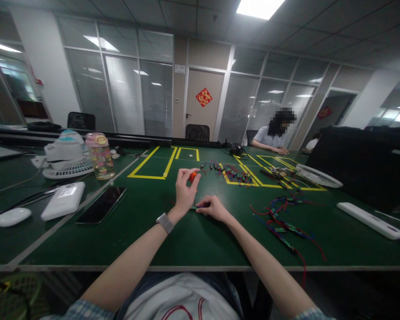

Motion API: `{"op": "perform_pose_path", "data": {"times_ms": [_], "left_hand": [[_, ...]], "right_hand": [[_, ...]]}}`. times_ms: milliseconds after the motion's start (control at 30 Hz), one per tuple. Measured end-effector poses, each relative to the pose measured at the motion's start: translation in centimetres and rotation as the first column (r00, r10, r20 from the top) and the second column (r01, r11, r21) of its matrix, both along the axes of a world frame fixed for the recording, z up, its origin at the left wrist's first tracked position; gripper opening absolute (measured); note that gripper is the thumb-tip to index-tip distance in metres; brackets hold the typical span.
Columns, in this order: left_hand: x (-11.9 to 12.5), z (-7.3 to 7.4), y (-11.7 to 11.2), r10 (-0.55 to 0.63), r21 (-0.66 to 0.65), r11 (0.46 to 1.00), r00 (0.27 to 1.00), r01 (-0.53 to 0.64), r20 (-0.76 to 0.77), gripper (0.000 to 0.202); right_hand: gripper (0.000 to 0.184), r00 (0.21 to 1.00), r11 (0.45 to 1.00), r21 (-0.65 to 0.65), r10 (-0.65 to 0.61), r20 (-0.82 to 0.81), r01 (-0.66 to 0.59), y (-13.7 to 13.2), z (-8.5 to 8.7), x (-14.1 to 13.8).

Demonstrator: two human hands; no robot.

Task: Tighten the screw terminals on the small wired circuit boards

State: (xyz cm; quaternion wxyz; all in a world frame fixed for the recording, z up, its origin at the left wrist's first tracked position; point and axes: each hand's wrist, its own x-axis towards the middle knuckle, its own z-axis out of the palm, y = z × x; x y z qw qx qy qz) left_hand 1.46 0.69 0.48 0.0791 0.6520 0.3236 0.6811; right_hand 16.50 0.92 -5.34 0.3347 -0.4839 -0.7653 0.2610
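My left hand (186,190) is raised above the green table (153,240), its fingers pinched round a small orange-handled tool (193,176) that points down. My right hand (212,207) rests on the table just right of it, fingers pressed together on a small green part with wires (197,207). A watch is on my left wrist. To the right lies a tangle of red and blue wires with small green boards (282,220).
A black phone (102,204), a white power bank (64,200) and a white mouse (12,216) lie at left, with a pink-lidded bottle (100,156) and a fan (66,155) behind. More wired parts (235,174) sit on yellow tape markings. A person sits across the table.
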Motion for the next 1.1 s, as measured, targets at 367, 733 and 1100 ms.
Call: {"op": "perform_pose_path", "data": {"times_ms": [367, 733, 1100], "left_hand": [[-0.2, 0.1, 0.3, -0.066, -0.054, 0.996, 0.996, 0.068, 0.053, 0.022], [-0.8, 0.8, 0.9, -0.268, -0.144, 0.95, 0.96, 0.278, 0.084, 0.017], [-1.2, 1.0, 1.3, -0.259, -0.132, 0.952, 0.956, 0.277, 0.136, 0.016]], "right_hand": [[0.023, 0.998, 0.998, -0.036, 0.057, 0.01, -0.056, 0.3, 0.0, 0.3], [0.022, 0.999, 0.996, -0.084, 0.012, -0.046, -0.015, 0.4, -0.3, 0.2], [0.021, 0.998, 0.994, -0.107, 0.011, -0.064, -0.018, 0.4, -0.1, 0.1]]}}
